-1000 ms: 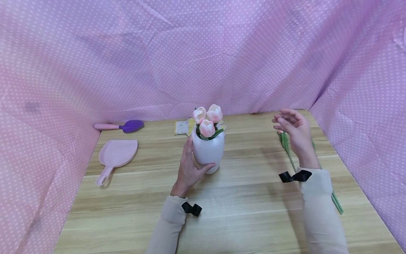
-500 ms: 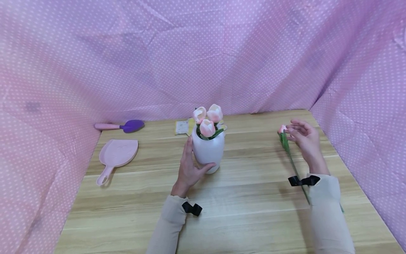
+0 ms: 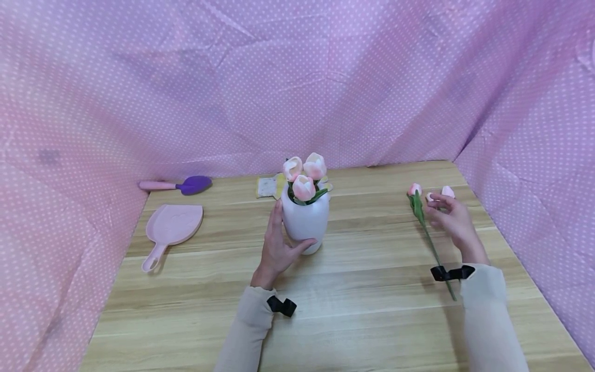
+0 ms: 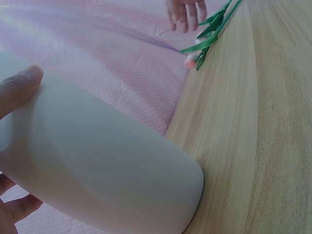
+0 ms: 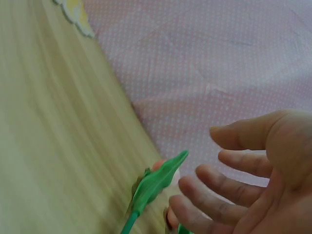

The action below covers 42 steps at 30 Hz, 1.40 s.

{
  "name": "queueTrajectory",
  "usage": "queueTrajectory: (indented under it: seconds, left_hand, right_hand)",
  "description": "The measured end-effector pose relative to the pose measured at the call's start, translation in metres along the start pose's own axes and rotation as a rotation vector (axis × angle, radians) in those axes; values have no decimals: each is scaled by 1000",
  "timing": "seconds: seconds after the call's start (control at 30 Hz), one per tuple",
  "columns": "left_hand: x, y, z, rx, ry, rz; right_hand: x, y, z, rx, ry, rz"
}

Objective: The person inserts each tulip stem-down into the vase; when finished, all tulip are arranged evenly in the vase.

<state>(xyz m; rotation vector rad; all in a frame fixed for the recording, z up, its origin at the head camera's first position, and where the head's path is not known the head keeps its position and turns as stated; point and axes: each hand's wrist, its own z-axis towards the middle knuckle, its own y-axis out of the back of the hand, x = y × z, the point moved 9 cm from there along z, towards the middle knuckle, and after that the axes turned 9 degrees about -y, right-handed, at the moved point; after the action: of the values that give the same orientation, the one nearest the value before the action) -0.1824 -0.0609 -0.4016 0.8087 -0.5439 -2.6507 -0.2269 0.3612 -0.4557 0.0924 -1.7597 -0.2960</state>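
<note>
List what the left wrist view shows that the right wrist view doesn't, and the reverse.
Only the left wrist view: the white vase, and the left hand holding it, thumb and fingers on its sides.

Only the right wrist view: a yellow-and-white piece with a wavy edge, cut off by the top of the picture.

Both: the right hand with fingers apart, pink tulips with green leaves, the wooden table and the dotted pink cloth behind it.
</note>
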Motion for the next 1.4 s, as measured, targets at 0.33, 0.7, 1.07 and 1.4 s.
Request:
queueTrajectory:
  seconds: [0.33,0.7,1.07,1.4]
  left_hand:
    - [0,0,0,0,5,7]
    - [-1,-1,0,-2,-1,-3]
    - [1,0,-1,-10,-4,-8]
    - [0,1,0,-9,-9,-7]
  right_hand:
    - [-25,-3,-3,15,-73,-265]
    - [-38,-8,-9,11,-154,-556]
    - [-41,-10,-10,-50,-114,-759]
    - [-38,-15,-7,-129,-46,-852]
